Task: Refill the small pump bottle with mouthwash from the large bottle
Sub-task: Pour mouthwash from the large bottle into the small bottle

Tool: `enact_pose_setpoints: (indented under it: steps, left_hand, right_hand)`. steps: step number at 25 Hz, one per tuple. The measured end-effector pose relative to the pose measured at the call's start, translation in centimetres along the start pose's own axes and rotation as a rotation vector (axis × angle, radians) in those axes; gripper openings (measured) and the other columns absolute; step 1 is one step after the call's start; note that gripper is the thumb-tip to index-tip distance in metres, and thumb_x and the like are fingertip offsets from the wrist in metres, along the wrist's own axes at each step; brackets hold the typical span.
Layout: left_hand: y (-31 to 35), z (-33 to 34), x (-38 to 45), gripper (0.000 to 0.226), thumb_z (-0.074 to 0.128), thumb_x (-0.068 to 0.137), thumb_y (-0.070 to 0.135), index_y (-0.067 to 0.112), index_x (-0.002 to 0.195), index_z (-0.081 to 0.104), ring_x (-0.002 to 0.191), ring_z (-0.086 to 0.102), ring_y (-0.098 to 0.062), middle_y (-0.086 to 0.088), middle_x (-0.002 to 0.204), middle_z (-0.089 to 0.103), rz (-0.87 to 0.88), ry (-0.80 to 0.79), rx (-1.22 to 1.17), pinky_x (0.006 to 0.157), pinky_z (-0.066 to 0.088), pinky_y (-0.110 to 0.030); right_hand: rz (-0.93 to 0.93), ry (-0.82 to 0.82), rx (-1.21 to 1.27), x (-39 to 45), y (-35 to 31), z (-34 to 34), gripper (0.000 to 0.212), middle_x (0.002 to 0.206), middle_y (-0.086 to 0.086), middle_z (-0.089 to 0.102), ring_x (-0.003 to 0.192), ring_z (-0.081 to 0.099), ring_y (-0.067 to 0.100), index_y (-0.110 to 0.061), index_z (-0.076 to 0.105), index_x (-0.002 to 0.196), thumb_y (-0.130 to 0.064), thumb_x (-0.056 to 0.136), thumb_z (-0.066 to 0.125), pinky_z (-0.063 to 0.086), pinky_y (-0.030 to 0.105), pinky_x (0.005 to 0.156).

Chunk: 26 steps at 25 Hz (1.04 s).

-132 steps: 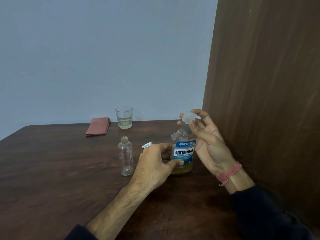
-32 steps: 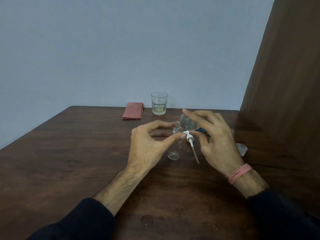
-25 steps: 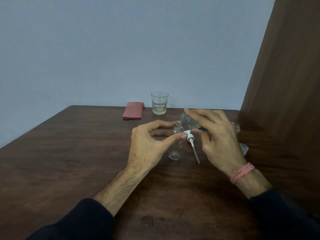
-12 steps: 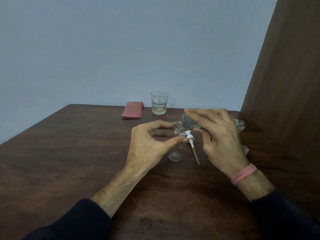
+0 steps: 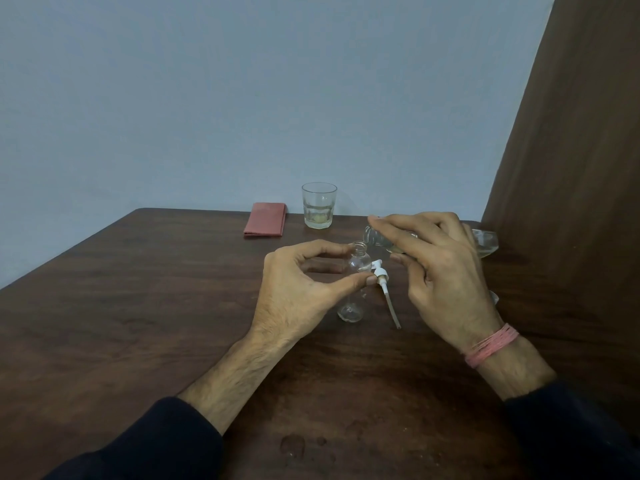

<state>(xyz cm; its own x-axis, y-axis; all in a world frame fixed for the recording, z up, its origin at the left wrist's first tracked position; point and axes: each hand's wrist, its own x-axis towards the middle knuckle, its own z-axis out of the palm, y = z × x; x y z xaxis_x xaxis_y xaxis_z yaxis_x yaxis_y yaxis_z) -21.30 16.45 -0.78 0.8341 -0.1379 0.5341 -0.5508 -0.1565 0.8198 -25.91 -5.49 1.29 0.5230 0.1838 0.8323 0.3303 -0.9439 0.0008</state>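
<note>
The small clear pump bottle [image 5: 354, 271] stands upright and uncapped on the table, held around its middle by my left hand [image 5: 298, 292]. Its white pump head with dip tube [image 5: 384, 285] lies on the table just to its right. My right hand [image 5: 443, 271] grips the large mouthwash bottle [image 5: 377, 237], tipped nearly level with its open neck just above and right of the small bottle's mouth. The large bottle's base [image 5: 485, 242] sticks out behind my hand; its label is hidden.
A drinking glass [image 5: 319, 206] with a little yellowish liquid and a folded red cloth [image 5: 265, 224] sit at the table's [image 5: 138, 323] far edge. A dark wooden panel [image 5: 571, 168] borders the table's right side. A clear cap [image 5: 494, 296] peeks from behind my right hand.
The large bottle has tipped further toward level, its base rising behind my right hand. My left hand and the small bottle have stayed in place.
</note>
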Motion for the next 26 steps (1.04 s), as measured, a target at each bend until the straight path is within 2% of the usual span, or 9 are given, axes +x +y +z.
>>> enact_pose_setpoints:
  steps: [12,17,26]
  left_hand:
    - [0.1,-0.04,0.01,0.047,0.109,0.068,0.041,0.029,0.111,0.091,0.095,0.087,-0.001,0.016,0.104,0.09,0.0,-0.019,0.001,0.094,0.073,-0.038]
    - [0.08,-0.05,0.01,0.047,0.109,0.068,0.042,0.028,0.11,0.091,0.094,0.088,-0.004,0.015,0.104,0.09,0.003,-0.015,-0.009,0.092,0.073,-0.041]
    - [0.09,-0.09,0.02,0.048,0.109,0.068,0.042,0.028,0.111,0.091,0.095,0.088,-0.004,0.014,0.104,0.09,0.003,-0.023,-0.011,0.091,0.073,-0.04]
  right_hand:
    - [-0.031,0.008,-0.059,0.29,-0.36,-0.44,0.075,0.136,-0.01,0.072,0.117,0.059,0.03,-0.025,0.066,0.149,0.007,0.083,0.078,0.047,0.048,0.097]
    - [-0.041,0.015,-0.081,0.38,-0.41,-0.55,0.075,0.136,-0.011,0.072,0.116,0.06,0.03,-0.026,0.067,0.148,0.007,0.082,0.079,0.042,0.043,0.098]
    - [-0.069,0.019,-0.099,0.51,-0.51,-0.64,0.075,0.137,-0.01,0.072,0.118,0.061,0.032,-0.025,0.066,0.148,0.004,0.08,0.076,0.043,0.047,0.099]
